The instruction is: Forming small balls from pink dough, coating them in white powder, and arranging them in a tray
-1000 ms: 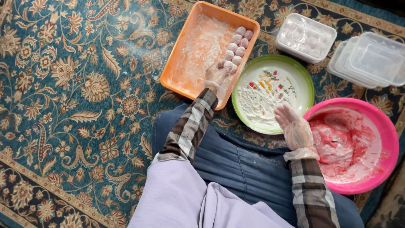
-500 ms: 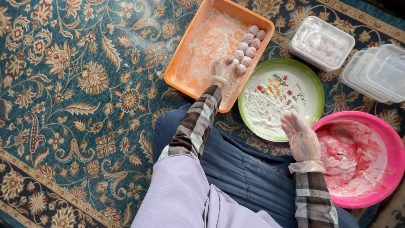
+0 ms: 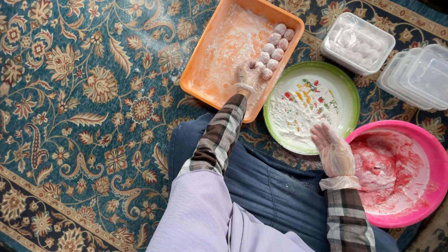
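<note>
Gloved hands over floured dishes on a patterned carpet.
Left hand fingers curl on a dough ball in the orange tray; right hand spread open beside the green plate.

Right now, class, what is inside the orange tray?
The orange tray holds scattered white flour and a row of floured dough balls. The gloved left hand rests among them, hiding whatever lies beneath it.

1. A single view, from a camera worn on the person's head.
2. It faces almost straight down over the lap onto a patterned carpet.
3. It sits near: sleeves and knees fill the lower edge, and the pink bowl is cut by the right border.
4. No second view overlaps it.
</note>
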